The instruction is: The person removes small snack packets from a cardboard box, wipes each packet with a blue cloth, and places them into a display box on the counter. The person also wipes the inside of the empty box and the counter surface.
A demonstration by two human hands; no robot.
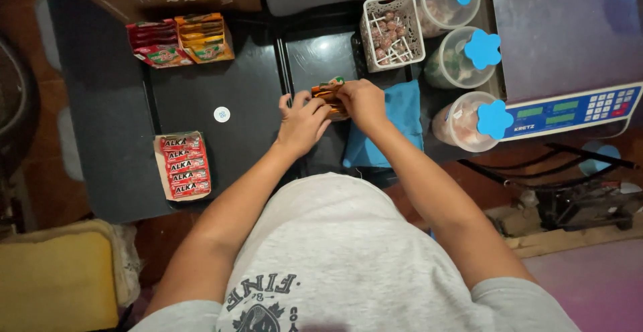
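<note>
Both of my hands meet over the dark counter [201, 98] on a small orange candy box [327, 92]. My left hand [302, 122] grips its near left side with the fingers curled on it. My right hand [362, 102] covers its right end from above. Most of the box is hidden under my fingers. A blue cloth [402, 114] lies just to the right, under my right wrist.
A red candy display box [182, 165] sits at the near left, red and orange candy boxes [179, 39] at the far left. A white basket of lollipops [392, 32], three clear jars with blue lids [462, 54] and a weighing scale [569, 71] stand at the right.
</note>
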